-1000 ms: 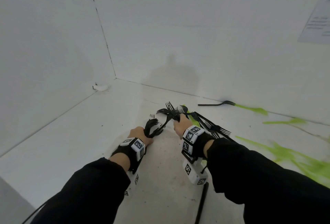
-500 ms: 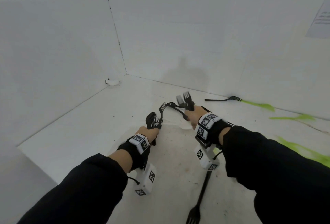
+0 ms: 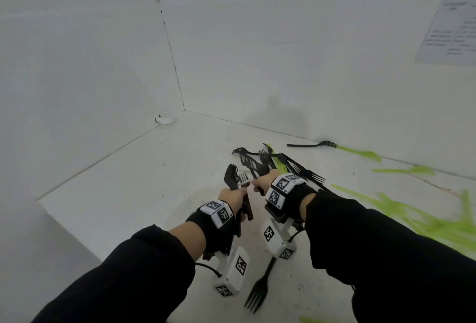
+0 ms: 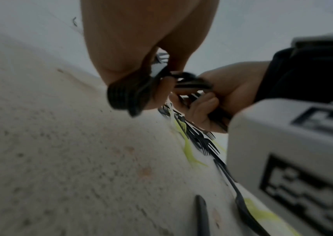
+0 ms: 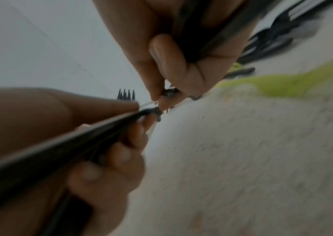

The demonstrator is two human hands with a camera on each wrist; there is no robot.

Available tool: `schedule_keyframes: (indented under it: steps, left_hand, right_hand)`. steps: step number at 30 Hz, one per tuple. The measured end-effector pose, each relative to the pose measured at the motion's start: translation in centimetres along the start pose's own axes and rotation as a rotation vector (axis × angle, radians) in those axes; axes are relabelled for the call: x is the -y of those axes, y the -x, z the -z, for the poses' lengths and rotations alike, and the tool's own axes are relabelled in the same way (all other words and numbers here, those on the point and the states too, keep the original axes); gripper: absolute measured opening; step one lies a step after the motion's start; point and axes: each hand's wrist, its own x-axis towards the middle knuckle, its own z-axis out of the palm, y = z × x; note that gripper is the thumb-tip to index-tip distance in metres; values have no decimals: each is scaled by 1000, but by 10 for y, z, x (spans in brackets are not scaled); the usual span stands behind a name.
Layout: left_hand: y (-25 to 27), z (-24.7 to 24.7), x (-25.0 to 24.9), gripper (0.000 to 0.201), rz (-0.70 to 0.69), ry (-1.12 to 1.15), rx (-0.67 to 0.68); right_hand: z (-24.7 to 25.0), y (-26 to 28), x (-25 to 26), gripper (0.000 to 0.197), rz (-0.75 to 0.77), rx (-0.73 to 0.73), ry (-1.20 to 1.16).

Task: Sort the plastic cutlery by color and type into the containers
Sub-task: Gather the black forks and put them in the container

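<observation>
Left hand is clutching a bundle of black forks over the white table, right hand is touching it while gripping more black forks, and green cutlery is lying scattered far right.

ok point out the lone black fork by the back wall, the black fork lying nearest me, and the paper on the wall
black fork by the back wall (image 3: 310, 145): head view, on its handle
black fork nearest the person (image 3: 260, 289): head view, on its neck above the tines
paper sheet on the wall (image 3: 449, 34): head view, on its middle
</observation>
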Motion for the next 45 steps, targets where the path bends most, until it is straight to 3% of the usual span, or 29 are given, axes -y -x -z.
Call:
schedule_keyframes:
  steps: [4,8,11,13,15,18,21,24,27,30,33,37,39,45]
  left_hand:
    - [9,-15,3,38,42,25,22]
    - [15,-37,2,31,-26,23,99]
    - [22,-51,0,20,-26,35,141]
    - [25,-57,1,21,-19,31,153]
    - [26,-60,4,24,-10,32,145]
    - [26,-59,8,23,5,60,110]
    - [29,-58,9,19,16,112,74]
    - [35,-60,6,21,33,205,45]
    - [43,-72,6,23,55,275,51]
    - [52,-89,10,25,112,375,126]
    - [69,-107,14,22,139,449,235]
    - [83,-125,21,20,46,447,274]
    - [84,-131,25,16,0,420,279]
    - [88,-137,28,13,-141,280,314]
  right_hand:
    - [21,9,-16,28,-62,-116,-50]
    - [27,28,-27,32,-96,-10,-135]
    - [37,41,-30,32,-52,-12,119]
    - [45,47,-32,38,-39,-46,131]
    - [54,49,-34,38,-38,-54,315]
    - [69,52,-41,38,-77,-181,393]
    - [88,54,-51,31,-24,-274,584]
    - [109,60,-59,34,-24,-318,535]
    - [121,66,-67,33,-6,-322,311]
    - [114,76,-71,29,-12,-252,102]
    - [98,83,-77,41,-70,-158,72]
    - [76,82,-93,31,-44,-90,-61]
    - [70,84,-101,26,20,-154,-197]
    - [71,100,-116,31,142,-286,-219]
